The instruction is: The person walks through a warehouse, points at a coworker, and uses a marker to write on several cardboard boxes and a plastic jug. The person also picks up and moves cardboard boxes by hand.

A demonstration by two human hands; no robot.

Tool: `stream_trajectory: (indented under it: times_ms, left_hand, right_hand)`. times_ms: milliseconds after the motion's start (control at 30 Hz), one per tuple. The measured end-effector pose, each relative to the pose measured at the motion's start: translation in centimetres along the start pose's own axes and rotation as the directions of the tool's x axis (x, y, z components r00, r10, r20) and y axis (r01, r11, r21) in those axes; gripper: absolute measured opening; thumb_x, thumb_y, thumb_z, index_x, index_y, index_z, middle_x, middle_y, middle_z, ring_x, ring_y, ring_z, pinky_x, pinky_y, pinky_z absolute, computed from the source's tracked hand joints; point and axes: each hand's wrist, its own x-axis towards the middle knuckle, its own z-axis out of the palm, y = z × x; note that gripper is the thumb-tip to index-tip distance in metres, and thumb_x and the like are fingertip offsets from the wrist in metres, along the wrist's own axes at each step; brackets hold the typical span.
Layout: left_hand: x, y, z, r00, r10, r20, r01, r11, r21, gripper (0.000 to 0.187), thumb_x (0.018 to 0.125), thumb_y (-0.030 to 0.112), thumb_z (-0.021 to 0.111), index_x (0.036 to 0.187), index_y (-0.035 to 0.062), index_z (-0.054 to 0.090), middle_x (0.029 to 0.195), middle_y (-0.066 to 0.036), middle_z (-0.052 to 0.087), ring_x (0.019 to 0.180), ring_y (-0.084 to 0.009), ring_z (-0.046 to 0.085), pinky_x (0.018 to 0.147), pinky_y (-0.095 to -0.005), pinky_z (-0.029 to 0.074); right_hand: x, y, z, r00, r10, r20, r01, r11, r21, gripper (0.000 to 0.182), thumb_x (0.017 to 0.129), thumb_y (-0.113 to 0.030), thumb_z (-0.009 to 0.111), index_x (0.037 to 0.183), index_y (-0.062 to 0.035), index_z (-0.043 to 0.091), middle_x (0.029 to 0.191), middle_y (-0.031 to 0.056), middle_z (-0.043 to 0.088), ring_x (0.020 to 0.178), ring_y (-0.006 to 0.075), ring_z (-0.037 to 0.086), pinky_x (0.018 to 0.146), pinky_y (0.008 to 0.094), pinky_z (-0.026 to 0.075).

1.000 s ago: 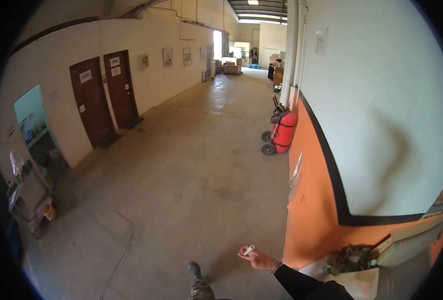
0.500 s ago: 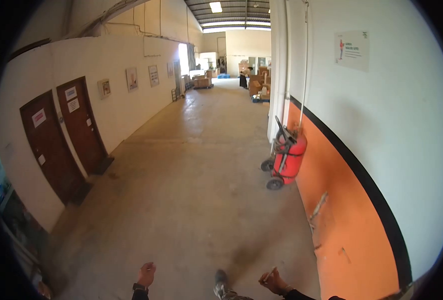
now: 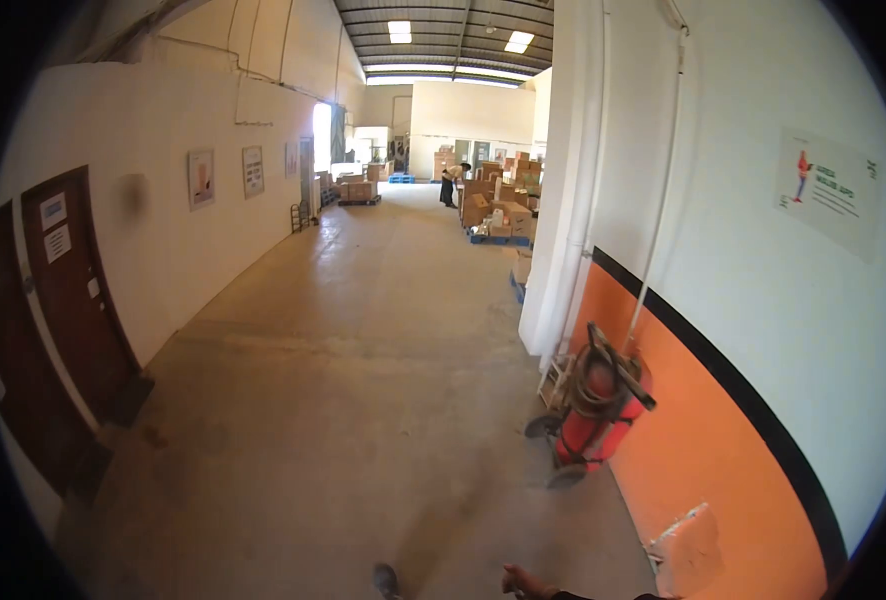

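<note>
I see only the right hand (image 3: pixel 525 583) at the bottom edge of the head view, cut off by the frame; I cannot tell how its fingers are set or whether they hold anything. The left hand is out of view. A shoe tip (image 3: pixel 386 578) sits just left of the hand on the concrete floor (image 3: pixel 363 400). The red wheeled extinguisher (image 3: pixel 595 415) stands nearby against the orange wall (image 3: pixel 723 470). Brown doors (image 3: pixel 63 280) line the left wall.

A red wheeled fire extinguisher (image 3: pixel 595 415) stands against the orange-and-white wall (image 3: pixel 753 330) beside a white column (image 3: pixel 571 190). Two brown wooden doors (image 3: pixel 48 310) (with paper notices) line the left wall. Stacked cardboard boxes (image 3: pixel 493 205) sit far down the concrete floor (image 3: pixel 363 370).
</note>
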Motion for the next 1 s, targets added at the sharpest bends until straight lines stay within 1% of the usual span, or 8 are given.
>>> stream_trajectory:
  times_ms: [200,333,400,533,600,667,900,1000]
  left_hand:
    - [20.9,10.3,-12.9,0.993,-0.099,0.069,0.088,0.985,0.151,0.036,0.096,0.033,0.052,0.119,0.0067,0.061,0.099,-0.005,0.066,0.086,-0.0197,0.062,0.080,-0.0360,0.049]
    - [31.7,26.7,-25.7,0.987,0.081,-0.142,-0.079,0.997,0.014,0.045,0.093,0.029,0.056,0.129,0.0020,0.054,0.122,-0.016,0.061,0.114,-0.0275,0.057,0.098,-0.0385,0.044]
    - [35.3,40.3,-32.0,0.890,0.276,-0.364,-0.326,0.942,-0.082,0.038,0.093,0.030,0.058,0.116,-0.0010,0.061,0.099,-0.012,0.067,0.091,-0.0229,0.064,0.082,-0.0357,0.050]
    - [48.2,49.6,-36.4,0.771,0.432,-0.467,-0.548,0.825,-0.142,0.038,0.094,0.031,0.057,0.114,-0.0010,0.062,0.101,-0.012,0.068,0.093,-0.0266,0.065,0.084,-0.0385,0.051]
    - [57.0,46.2,-35.4,0.890,0.326,-0.318,-0.367,0.927,-0.077,0.040,0.094,0.032,0.056,0.118,-0.0006,0.060,0.107,-0.014,0.067,0.100,-0.0257,0.063,0.089,-0.0384,0.049]
    - [62.2,42.3,-33.9,0.982,0.148,-0.117,-0.087,0.906,0.413,0.030,0.093,0.023,0.055,0.115,0.0048,0.062,0.097,-0.011,0.065,0.090,-0.0169,0.062,0.080,-0.0359,0.050]
    - [84.1,57.2,-36.7,0.998,0.039,-0.042,-0.027,0.967,0.253,0.032,0.093,0.024,0.055,0.118,0.0042,0.061,0.101,-0.011,0.065,0.093,-0.0174,0.061,0.082,-0.0356,0.050]
    - [96.3,64.3,-42.3,0.999,-0.010,-0.050,0.021,0.975,0.220,0.033,0.094,0.024,0.054,0.119,0.0039,0.060,0.103,-0.012,0.065,0.094,-0.0176,0.061,0.082,-0.0354,0.050]
  right_hand:
    - [14.2,-4.5,-2.8,0.879,-0.011,-0.476,0.064,0.993,0.095,0.053,0.091,-0.063,0.043,0.070,-0.0169,0.060,0.053,-0.0049,0.031,0.048,0.0119,0.026,0.050,0.0302,0.028]
    - [17.5,-11.8,-6.1,0.939,0.128,-0.320,-0.083,0.985,0.150,0.060,0.097,-0.049,0.042,0.141,-0.0086,0.043,0.123,0.0102,0.058,0.109,0.0231,0.056,0.094,0.0396,0.044]
    - [19.5,-19.2,-6.9,0.938,0.267,-0.222,-0.230,0.957,0.176,0.058,0.099,-0.045,0.041,0.144,-0.0083,0.037,0.151,0.0116,0.033,0.138,0.0282,0.032,0.111,0.0466,0.029]
    - [38.1,-17.5,-14.4,0.991,-0.024,-0.132,-0.033,0.908,-0.417,0.058,0.099,-0.045,0.039,0.144,-0.0094,0.038,0.150,0.0129,0.035,0.138,0.0306,0.032,0.109,0.0507,0.031]
    - [45.1,-19.6,-15.7,0.966,-0.162,-0.203,0.040,0.864,-0.501,0.061,0.093,-0.059,0.037,0.107,-0.0059,0.065,0.089,0.0068,0.063,0.090,0.0185,0.060,0.073,0.0367,0.047]
    - [47.3,-31.9,-16.8,0.933,-0.174,-0.314,-0.023,0.844,-0.535,0.058,0.097,-0.053,0.034,0.114,-0.0056,0.064,0.093,0.0103,0.064,0.093,0.0247,0.063,0.082,0.0405,0.047]
    - [66.3,-60.3,-25.7,0.776,-0.514,-0.366,0.123,0.691,-0.712,0.070,0.090,-0.065,0.043,0.101,0.0013,0.064,0.085,0.0189,0.067,0.086,0.0312,0.065,0.079,0.0416,0.047]
    - [72.1,-69.4,-28.4,0.816,-0.111,-0.567,-0.120,0.927,-0.354,0.065,0.082,-0.066,0.056,0.100,-0.0052,0.068,0.099,0.0181,0.067,0.094,0.0289,0.063,0.079,0.0388,0.048]
